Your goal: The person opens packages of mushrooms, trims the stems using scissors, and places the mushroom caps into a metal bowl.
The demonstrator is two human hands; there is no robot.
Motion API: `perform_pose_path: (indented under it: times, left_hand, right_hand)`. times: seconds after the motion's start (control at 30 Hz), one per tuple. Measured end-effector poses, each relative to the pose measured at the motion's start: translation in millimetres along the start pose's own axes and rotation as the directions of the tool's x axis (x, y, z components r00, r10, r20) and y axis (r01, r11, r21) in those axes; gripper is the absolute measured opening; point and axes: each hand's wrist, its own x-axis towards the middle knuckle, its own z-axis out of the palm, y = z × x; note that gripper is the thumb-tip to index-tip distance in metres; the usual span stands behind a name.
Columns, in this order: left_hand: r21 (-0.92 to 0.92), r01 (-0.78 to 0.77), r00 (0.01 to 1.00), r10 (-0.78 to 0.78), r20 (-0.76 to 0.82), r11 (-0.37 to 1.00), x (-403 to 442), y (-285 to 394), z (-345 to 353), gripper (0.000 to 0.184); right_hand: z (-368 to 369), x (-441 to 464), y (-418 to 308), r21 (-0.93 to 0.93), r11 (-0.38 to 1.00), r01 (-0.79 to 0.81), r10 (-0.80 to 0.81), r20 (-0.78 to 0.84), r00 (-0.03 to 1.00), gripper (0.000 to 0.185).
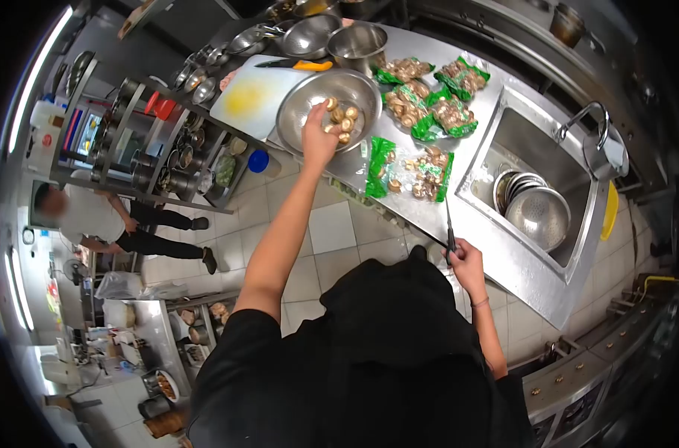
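My left hand (pixel 320 137) reaches into a wide metal colander (pixel 295 112), thumb and fingers apart around brown mushrooms (pixel 345 125). Several mushrooms lie at the bottom, close to the fingertips. Near the counter's front edge, my right hand (pixel 466 265) is closed on black-handled scissors (pixel 451 240), blades pointing away from me toward the bags. An opened green-and-clear bag (pixel 433 173) with mushrooms inside lies on the counter right of the colander. Beside it is a green-edged plastic piece (pixel 381 166). Behind them sit several full bags of mushrooms (pixel 407 104).
A white cutting board (pixel 254 93) with a yellow-handled knife (pixel 310 66) lies left of the colander. Metal bowls (pixel 357 46) stand behind. At right, the sink (pixel 496 127) holds a perforated strainer (pixel 539 218) and stacked bowls. A person (pixel 93 213) stands across the aisle at left.
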Motion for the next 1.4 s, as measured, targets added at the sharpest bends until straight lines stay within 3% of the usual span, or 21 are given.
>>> perform_pose_path:
  times: [0.07, 0.2, 0.27, 0.3, 0.33, 0.47, 0.53, 0.6, 0.67, 0.73, 0.8, 0.9, 0.93, 0.97, 1.0, 1.1, 1.13, 1.2, 1.3, 1.37, 1.4]
  left_hand:
    - [-0.256, 0.214, 0.971, -0.176, 0.163, 0.943, -22.9, 21.0, -24.9, 0.044]
    - [-0.620, 0.405, 0.881, -0.105, 0.462, 0.672, -178.0, -7.1, -36.7, 0.014]
    - [-0.553, 0.645, 0.737, -0.237, 0.633, 0.528, -264.4, -0.7, -65.7, 0.018]
    - [-0.496, 0.713, 0.668, -0.265, 0.696, 0.495, -302.0, -7.1, -80.3, 0.019]
    - [-0.495, 0.737, 0.644, -0.256, 0.721, 0.460, -327.3, -16.8, -92.8, 0.019]
    - [-0.556, 0.729, 0.684, -0.407, 0.605, 0.399, -380.0, -48.3, -132.4, 0.018]
    - [-0.604, 0.698, 0.713, -0.450, 0.538, 0.385, -368.6, -57.8, -135.1, 0.017]
    - [-0.536, 0.677, 0.735, -0.414, 0.537, 0.505, -326.8, -53.5, -136.7, 0.018]
    - [-0.533, 0.530, 0.838, -0.314, 0.445, 0.659, -270.8, -29.2, -129.9, 0.021]
    - [-0.680, 0.326, 0.932, -0.103, 0.347, 0.657, -215.2, -4.6, -99.2, 0.027]
    - [-0.653, 0.150, 0.944, 0.089, 0.317, 0.742, -163.8, 24.8, -57.1, 0.031]
    - [-0.455, -0.124, 0.822, 0.349, 0.451, 0.882, -104.7, 49.3, 32.9, 0.041]
    - [-0.342, -0.190, 0.693, 0.373, 0.617, 0.920, -91.4, 35.7, 77.2, 0.041]
    - [-0.258, -0.173, 0.586, 0.310, 0.749, 0.950, -79.2, 33.3, 100.2, 0.036]
    - [-0.029, -0.314, 0.468, 0.181, 0.865, 0.949, -66.2, 43.4, 103.1, 0.026]
    - [0.149, -0.552, 0.312, 0.037, 0.949, 0.821, -55.2, 54.6, 94.8, 0.021]
    - [0.173, -0.564, 0.309, 0.011, 0.951, 0.807, -55.4, 55.4, 97.3, 0.021]
    - [0.336, -0.437, 0.361, -0.179, 0.915, 0.834, -74.2, 46.6, 96.9, 0.027]
    - [0.406, -0.319, 0.448, -0.241, 0.861, 0.856, -93.1, 33.0, 106.9, 0.026]
    - [0.257, 0.007, 0.663, -0.197, 0.722, 0.966, -105.9, 28.9, 107.4, 0.020]
    - [0.245, 0.128, 0.702, -0.262, 0.662, 0.961, -109.4, 29.0, 111.8, 0.026]
  right_hand:
    - [3.7, -7.5, -2.7, -0.073, 0.997, 0.038, -0.036, 0.026, 0.999, 0.026]
    - [46.3, -22.2, -9.5, 0.000, 1.000, 0.031, -0.030, 0.188, 0.982, 0.028]
    - [79.2, -30.9, -6.5, -0.056, 0.997, 0.060, -0.043, 0.262, 0.964, 0.033]
    - [96.5, -40.6, -16.9, 0.081, 0.997, 0.007, -0.035, 0.352, 0.935, 0.030]
    - [108.4, -51.0, -20.2, 0.166, 0.981, -0.100, 0.023, 0.414, 0.910, 0.029]
    - [125.6, -89.8, -26.2, -0.025, 0.997, -0.070, 0.074, 0.430, 0.900, 0.019]
    - [118.7, -101.5, -26.0, 0.081, 0.993, -0.087, 0.058, 0.311, 0.949, 0.022]
    - [100.3, -103.3, -27.1, 0.109, 0.994, -0.022, -0.002, 0.215, 0.977, 0.025]
    - [79.3, -100.7, -37.0, 0.111, 0.994, 0.010, -0.025, 0.137, 0.990, 0.022]
    - [60.1, -95.8, -60.5, 0.068, 0.998, 0.012, -0.018, 0.075, 0.997, 0.023]
    - [39.8, -83.8, -68.8, 0.078, 0.995, 0.062, -0.064, 0.029, 0.998, 0.027]
    - [9.8, -70.6, -81.0, 0.140, 0.986, 0.085, -0.088, 0.016, 0.996, 0.029]
    - [-0.5, -65.8, -80.4, 0.176, 0.978, 0.111, -0.115, 0.016, 0.993, 0.029]
    - [-11.6, -61.5, -76.5, 0.213, 0.968, 0.135, -0.142, 0.016, 0.990, 0.029]
    - [-23.0, -57.2, -70.3, 0.222, 0.964, 0.148, -0.155, 0.016, 0.988, 0.032]
    - [-53.6, -52.5, -56.5, 0.181, 0.979, 0.092, -0.096, 0.016, 0.995, 0.031]
    - [-56.4, -44.3, -43.1, 0.229, 0.958, 0.175, -0.180, 0.005, 0.984, 0.029]
    - [-66.9, -29.4, -30.6, 0.259, 0.957, 0.134, -0.161, 0.086, 0.983, 0.029]
    - [-80.9, -2.5, -22.5, 0.285, 0.956, 0.077, -0.142, 0.217, 0.966, 0.030]
    - [-87.7, 19.9, -26.8, 0.244, 0.969, 0.046, -0.124, 0.314, 0.941, 0.034]
    - [-83.5, 32.7, -6.1, 0.331, 0.938, 0.103, -0.187, 0.233, 0.954, 0.039]
